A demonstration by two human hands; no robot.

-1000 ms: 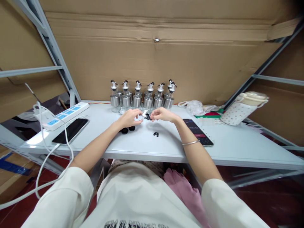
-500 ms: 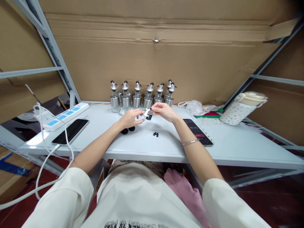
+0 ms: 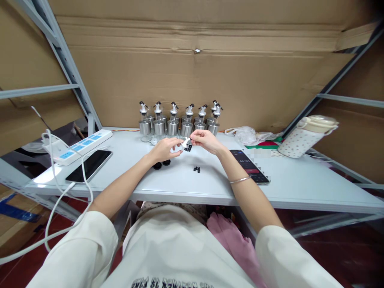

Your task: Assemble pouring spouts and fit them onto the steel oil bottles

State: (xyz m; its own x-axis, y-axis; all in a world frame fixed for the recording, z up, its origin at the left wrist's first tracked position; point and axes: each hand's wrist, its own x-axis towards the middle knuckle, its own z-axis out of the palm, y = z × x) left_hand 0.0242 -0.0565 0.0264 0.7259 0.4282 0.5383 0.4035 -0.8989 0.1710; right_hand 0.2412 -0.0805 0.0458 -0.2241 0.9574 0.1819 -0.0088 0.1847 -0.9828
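Between my two hands, above the table (image 3: 210,188), is a small white spout piece (image 3: 186,142). My left hand (image 3: 167,149) pinches it from the left side. My right hand (image 3: 206,141) has its thumb and forefinger closed at the piece's right end; whatever they grip there is too small to name. Just under the white piece lie small black parts (image 3: 188,148). Nearer the front edge sits a group of several black bits (image 3: 197,169). Round black caps (image 3: 157,165) lie below my left wrist.
Behind my hands stand several metal-sleeved glass bottles (image 3: 173,128) with white spouts. A phone (image 3: 90,166) and power strip (image 3: 84,147) lie left. To the right are another phone (image 3: 250,167), a plastic bag (image 3: 247,136) and a dotted white flask (image 3: 295,140).
The white piece has tilted slightly between my fingers, and my right fingertips have shifted a little to the left against it. My left hand has hardly moved.
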